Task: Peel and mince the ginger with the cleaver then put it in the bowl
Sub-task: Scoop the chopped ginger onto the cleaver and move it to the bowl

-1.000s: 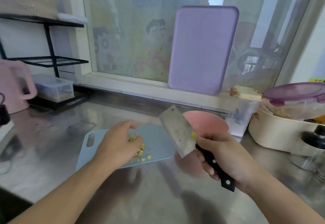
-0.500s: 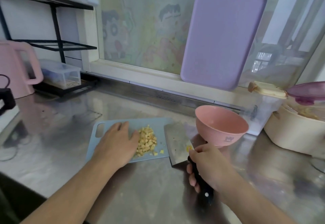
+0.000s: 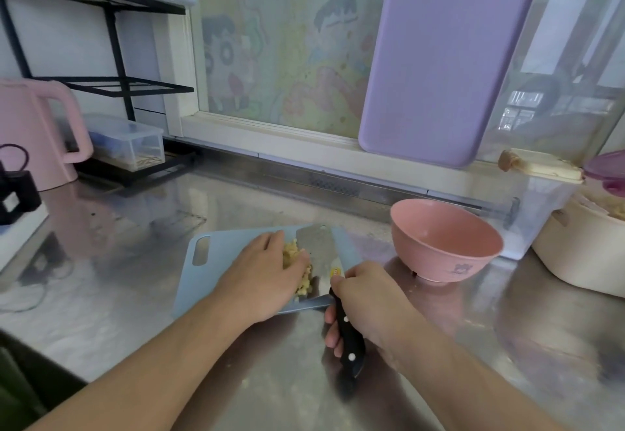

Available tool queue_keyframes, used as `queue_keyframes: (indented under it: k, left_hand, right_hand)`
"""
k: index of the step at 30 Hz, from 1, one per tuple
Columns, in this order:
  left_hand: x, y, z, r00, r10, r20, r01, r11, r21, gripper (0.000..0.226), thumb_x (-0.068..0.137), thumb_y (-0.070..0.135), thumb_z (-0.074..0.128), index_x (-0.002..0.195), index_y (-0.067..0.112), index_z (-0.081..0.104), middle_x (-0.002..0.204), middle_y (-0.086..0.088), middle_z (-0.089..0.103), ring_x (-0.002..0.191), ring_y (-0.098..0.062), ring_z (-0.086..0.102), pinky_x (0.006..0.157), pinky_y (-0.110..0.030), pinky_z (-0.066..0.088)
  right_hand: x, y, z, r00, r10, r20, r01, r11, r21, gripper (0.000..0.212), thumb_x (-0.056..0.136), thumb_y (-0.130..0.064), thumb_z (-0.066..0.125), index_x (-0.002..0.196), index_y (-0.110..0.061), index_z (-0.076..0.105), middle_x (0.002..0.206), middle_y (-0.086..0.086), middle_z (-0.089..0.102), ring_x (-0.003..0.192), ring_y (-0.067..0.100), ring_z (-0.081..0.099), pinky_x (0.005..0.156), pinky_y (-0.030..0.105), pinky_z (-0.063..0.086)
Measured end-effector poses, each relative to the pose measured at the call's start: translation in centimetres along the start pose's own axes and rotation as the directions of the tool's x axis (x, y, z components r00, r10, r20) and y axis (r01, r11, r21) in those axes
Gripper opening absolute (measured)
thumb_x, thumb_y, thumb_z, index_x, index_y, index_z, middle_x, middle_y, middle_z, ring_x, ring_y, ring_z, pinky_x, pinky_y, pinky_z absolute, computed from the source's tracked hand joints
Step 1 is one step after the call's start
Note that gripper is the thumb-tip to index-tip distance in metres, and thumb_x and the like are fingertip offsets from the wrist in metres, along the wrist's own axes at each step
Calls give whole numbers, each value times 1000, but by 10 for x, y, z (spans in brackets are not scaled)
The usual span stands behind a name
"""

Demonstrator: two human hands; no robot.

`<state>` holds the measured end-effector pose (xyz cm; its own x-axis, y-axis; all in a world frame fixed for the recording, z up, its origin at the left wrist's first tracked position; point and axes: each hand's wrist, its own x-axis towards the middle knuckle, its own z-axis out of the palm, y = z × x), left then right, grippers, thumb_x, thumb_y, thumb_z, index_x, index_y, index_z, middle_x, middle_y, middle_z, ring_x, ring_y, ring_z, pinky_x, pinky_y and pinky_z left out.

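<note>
Minced ginger [image 3: 293, 254] piled on blue cutting board [image 3: 216, 261], pressed against flat cleaver [image 3: 316, 249] blade by left hand [image 3: 267, 273], fingers straight and together. Right hand [image 3: 367, 298] wrapped round black handle; pink bowl [image 3: 446, 244] just beside.

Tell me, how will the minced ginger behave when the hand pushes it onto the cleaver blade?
The minced ginger lies in small loose cubes, so it will probably scatter rather than slide together. Some bits look moist and may stick to the cleaver or the left hand.
</note>
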<state>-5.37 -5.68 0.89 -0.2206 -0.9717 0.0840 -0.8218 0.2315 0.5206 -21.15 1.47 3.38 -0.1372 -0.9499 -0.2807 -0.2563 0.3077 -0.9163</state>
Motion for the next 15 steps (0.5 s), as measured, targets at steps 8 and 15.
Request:
queue_keyframes:
  k: [8, 15]
  left_hand:
    - [11, 11, 14, 999, 42, 0, -42, 999, 14, 56, 109, 52, 35, 155, 20, 35, 159, 2, 39, 144, -16, 36, 111, -30, 30]
    - [26, 19, 23, 998, 64, -14, -64, 997, -34, 58, 108, 50, 35, 158, 22, 33, 160, 2, 38, 144, -18, 38, 111, -37, 36]
  right_hand:
    - [8, 9, 0, 999, -19, 45, 18, 1000, 14, 30, 110, -20, 39, 108, 7, 52, 62, 17, 64, 42, 30, 59, 41, 32, 49]
    - [10, 12, -1, 996, 1, 88, -9, 996, 86, 28, 109, -17, 38, 105, 5, 54, 63, 16, 62, 47, 30, 60, 45, 34, 51]
